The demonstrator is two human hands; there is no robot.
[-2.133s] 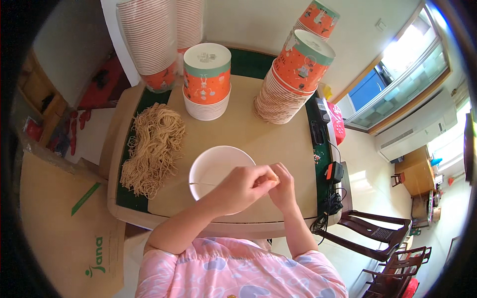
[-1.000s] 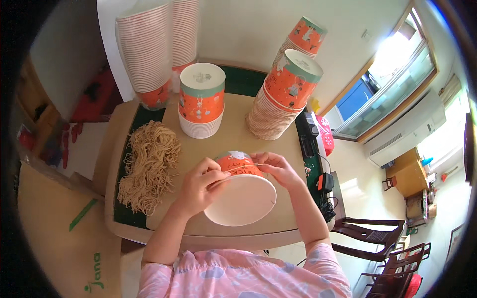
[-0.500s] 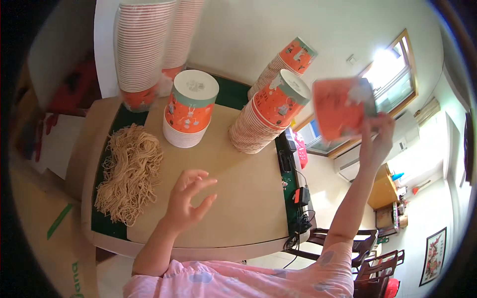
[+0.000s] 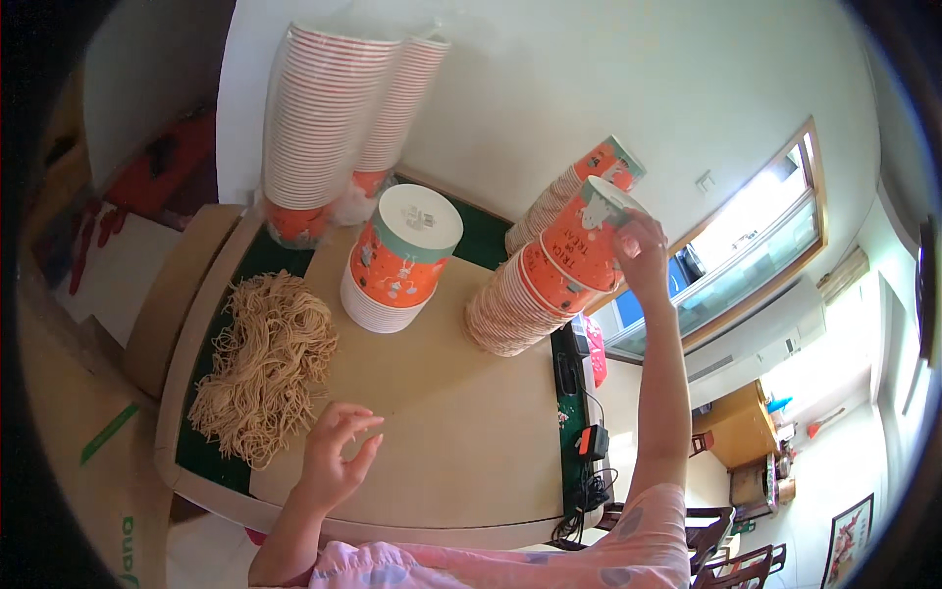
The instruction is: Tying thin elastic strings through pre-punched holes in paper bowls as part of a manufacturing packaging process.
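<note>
We are holding our right hand up against the rim of an orange paper cup, fingers clasped on it; the cup is sitting atop a leaning stack of orange paper cups near the beige worktop's far right edge. Our palm is hiding part of the rim. Our left hand is hovering empty, fingers spread, over bare worktop beside a heap of dry yellow noodles. An upturned orange cup stack is standing behind, well apart.
</note>
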